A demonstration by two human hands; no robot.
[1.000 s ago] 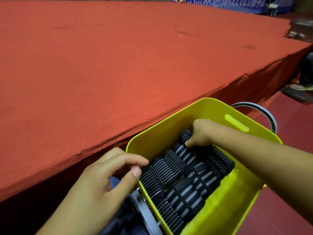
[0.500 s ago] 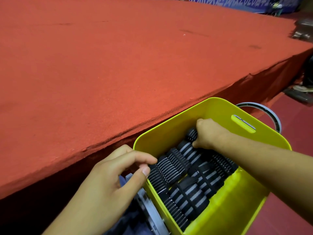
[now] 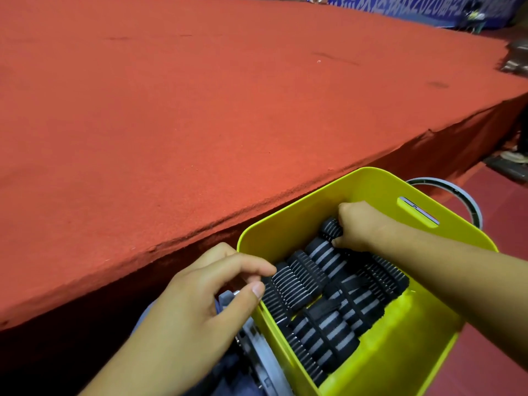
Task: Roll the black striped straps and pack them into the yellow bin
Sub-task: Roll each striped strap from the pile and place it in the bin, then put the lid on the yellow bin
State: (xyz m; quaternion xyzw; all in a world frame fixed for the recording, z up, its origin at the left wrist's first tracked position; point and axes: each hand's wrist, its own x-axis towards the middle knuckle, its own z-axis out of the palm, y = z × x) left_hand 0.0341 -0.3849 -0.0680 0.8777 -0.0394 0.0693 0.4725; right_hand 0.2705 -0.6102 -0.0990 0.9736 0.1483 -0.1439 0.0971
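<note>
One strap roll [image 3: 330,227], still gripped by the right hand [image 3: 361,227], now sits in the bin [image 3: 285,221]; left hand [image 3: 200,304] grip indeterminate.

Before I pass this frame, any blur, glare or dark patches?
Head view: rolled straps, left hand and right hand are sharp; black shadow under the red platform; mild sheen inside the yellow bin; far blue banner is soft.
</note>
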